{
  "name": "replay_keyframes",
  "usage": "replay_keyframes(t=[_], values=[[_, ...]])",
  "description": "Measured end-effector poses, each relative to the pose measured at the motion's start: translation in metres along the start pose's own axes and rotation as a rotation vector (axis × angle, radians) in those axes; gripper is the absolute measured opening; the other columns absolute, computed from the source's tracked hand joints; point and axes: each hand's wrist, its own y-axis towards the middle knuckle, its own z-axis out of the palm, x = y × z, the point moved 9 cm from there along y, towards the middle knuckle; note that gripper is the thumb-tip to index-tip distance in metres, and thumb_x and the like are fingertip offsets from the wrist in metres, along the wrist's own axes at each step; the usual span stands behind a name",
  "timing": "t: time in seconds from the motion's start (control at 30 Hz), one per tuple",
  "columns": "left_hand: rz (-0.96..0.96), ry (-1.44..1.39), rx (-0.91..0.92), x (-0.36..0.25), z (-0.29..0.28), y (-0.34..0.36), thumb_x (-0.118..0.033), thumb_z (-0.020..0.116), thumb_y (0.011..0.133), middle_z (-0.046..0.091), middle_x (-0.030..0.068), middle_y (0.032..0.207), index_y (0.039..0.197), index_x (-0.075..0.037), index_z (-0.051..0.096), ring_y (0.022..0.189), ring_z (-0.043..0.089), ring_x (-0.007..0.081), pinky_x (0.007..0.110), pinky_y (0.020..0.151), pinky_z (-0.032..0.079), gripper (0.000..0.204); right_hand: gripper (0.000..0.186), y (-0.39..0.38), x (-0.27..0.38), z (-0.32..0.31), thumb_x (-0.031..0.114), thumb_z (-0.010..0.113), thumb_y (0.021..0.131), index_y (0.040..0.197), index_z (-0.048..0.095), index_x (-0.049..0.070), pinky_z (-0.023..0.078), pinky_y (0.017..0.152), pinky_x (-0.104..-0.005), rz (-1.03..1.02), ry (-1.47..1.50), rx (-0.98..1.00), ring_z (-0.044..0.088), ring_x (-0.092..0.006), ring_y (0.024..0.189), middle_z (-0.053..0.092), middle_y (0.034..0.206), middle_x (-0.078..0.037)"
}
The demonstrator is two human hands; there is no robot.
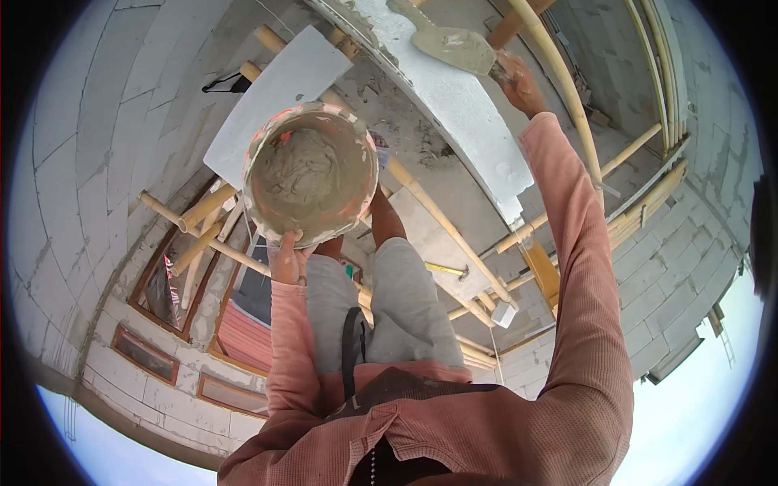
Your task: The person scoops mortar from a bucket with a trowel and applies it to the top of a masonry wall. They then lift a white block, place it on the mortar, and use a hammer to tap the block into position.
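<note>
My left hand (288,259) is closed on the near rim of an orange bucket (369,174) smeared with dried mortar. Wet grey mortar (300,168) fills its lower part. Ahead and to the right, my right hand (517,83) grips a trowel (458,49), whose handle is mostly hidden in the fingers. Grey mortar coats the trowel's blade, which lies over the top of a pale block wall (478,125). Along the far part of that wall top runs a patch of mortar. I cannot tell whether the blade touches it.
Partly behind the bucket is a pale flat slab (279,97). Bamboo poles (429,206) cross below and beside me, with more (567,97) right of the wall. A yellow-handled tool (446,269) lies lower down. Block walls (89,146) and framed window openings (174,279) surround the space.
</note>
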Motion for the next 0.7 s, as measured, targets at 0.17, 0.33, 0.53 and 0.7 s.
replay_keyframes(t=[0.17, 0.33, 0.53, 0.7], values=[[-0.014, 0.076, 0.000, 0.001, 0.009, -0.001, -0.001, 0.058, 0.087, 0.057, 0.0132, 0.120, 0.133, -0.001, 0.044, 0.113, 0.061, 0.0321, 0.058, 0.093, 0.056, 0.048, 0.037, -0.089, -0.003, -0.016, 0.014, 0.067, 0.090, 0.126, 0.061, 0.006, 0.046, 0.100, -0.0456, 0.177, -0.115, 0.023, 0.056, -0.0414, 0.115, 0.062, 0.120, -0.021], [-0.016, 0.117, 0.038, -0.002, 0.029, -0.001, -0.005, 0.058, 0.092, 0.060, 0.0146, 0.115, 0.127, 0.000, 0.049, 0.113, 0.061, 0.0346, 0.062, 0.096, 0.053, 0.037, 0.034, -0.189, 0.014, -0.074, 0.009, 0.067, 0.088, 0.121, 0.062, 0.004, 0.048, 0.093, -0.0462, 0.354, -0.242, -0.003, 0.057, -0.0409, 0.109, 0.063, 0.113, -0.020], [-0.021, 0.061, 0.037, 0.003, 0.030, 0.000, -0.001, 0.060, 0.085, 0.055, 0.0137, 0.123, 0.137, -0.004, 0.040, 0.111, 0.061, 0.0301, 0.054, 0.089, 0.059, 0.055, 0.027, -0.255, 0.133, -0.169, 0.009, 0.067, 0.090, 0.114, 0.063, -0.001, 0.049, 0.085, -0.0432, 0.433, -0.192, -0.125, 0.059, -0.0400, 0.096, 0.063, 0.107, -0.020], [0.038, 0.121, -0.009, -0.007, 0.027, -0.002, 0.000, 0.059, 0.085, 0.054, 0.0133, 0.123, 0.132, -0.002, 0.044, 0.109, 0.061, 0.0276, 0.049, 0.086, 0.062, 0.050, 0.032, -0.186, 0.271, -0.157, 0.018, 0.066, 0.094, 0.114, 0.061, -0.006, 0.047, 0.080, -0.0409, 0.462, 0.267, 0.239, 0.059, -0.0368, 0.090, 0.061, 0.101, -0.021]])
